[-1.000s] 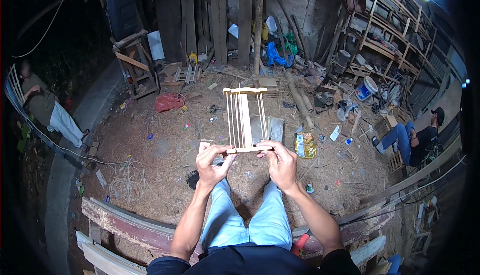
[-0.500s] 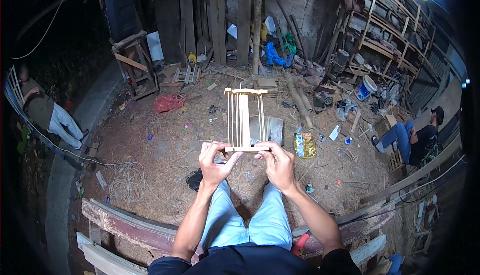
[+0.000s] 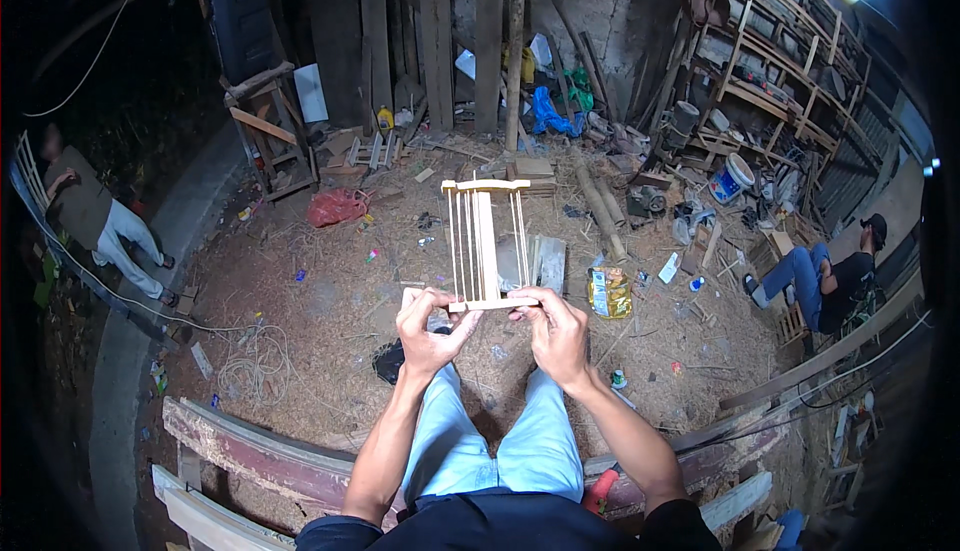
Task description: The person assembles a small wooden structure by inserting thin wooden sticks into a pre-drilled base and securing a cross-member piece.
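A small pale wooden frame (image 3: 487,241) is held up in front of me between both hands. It has a curved top rail, a straight bottom rail, several thin rods and one wide flat slat in the middle. My left hand (image 3: 428,336) pinches the left end of the bottom rail between thumb and fingers. At the right end of that same rail, my right hand (image 3: 556,336) grips it with thumb and fingertips. The top rail points away from me, touched by neither hand.
Close in front of me runs a reddish wooden beam (image 3: 270,463). A gold packet (image 3: 610,292), a red plastic bag (image 3: 337,207) and a coil of rope (image 3: 256,363) lie on the littered dirt floor. One person (image 3: 835,276) sits at the right; another (image 3: 105,213) is at the far left.
The wooden frame has tilted a little in my hands. Its top rail has shifted slightly left, and the bottom rail now slants up to the right. Both hands keep their grip.
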The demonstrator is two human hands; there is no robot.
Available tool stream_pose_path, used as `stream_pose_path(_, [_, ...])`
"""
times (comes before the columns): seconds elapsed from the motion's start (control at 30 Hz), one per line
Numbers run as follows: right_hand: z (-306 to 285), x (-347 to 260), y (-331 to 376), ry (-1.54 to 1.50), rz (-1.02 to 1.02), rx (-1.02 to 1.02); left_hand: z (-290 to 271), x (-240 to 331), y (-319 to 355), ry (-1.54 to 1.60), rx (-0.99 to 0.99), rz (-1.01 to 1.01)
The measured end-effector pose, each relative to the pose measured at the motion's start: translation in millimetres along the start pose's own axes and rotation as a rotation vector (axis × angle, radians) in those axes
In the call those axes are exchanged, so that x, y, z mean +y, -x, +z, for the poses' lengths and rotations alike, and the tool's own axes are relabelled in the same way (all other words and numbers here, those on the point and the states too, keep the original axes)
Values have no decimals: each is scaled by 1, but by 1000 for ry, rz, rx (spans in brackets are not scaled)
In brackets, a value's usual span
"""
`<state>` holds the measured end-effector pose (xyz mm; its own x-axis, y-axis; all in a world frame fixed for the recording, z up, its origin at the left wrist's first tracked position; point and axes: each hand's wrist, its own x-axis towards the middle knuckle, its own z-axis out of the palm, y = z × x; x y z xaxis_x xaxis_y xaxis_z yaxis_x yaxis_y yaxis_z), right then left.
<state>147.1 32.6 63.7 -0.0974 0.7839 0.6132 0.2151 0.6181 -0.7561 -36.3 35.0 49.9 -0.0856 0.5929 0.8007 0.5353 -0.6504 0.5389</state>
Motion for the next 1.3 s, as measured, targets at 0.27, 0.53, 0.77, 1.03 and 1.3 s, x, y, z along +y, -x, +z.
stream_pose_path(0.27, [-1,6,2,-5,0,-22,-1,-2,7,-41,-46,-33])
stream_pose_path(0.53, [-4,36,21,45,-62,-43,4,-7,-3,827,-291,-490])
stream_pose_path(0.77, [1,37,24,178,-134,-180,14,-15,-15,646,-320,-681])
stream_pose_path(1.03, [-26,33,20,241,-248,-3,9,-3,-10,510,-294,-600])
stream_pose_path(1.3, [-34,-48,-56,280,-324,6,-2,8,-15,479,-417,-550])
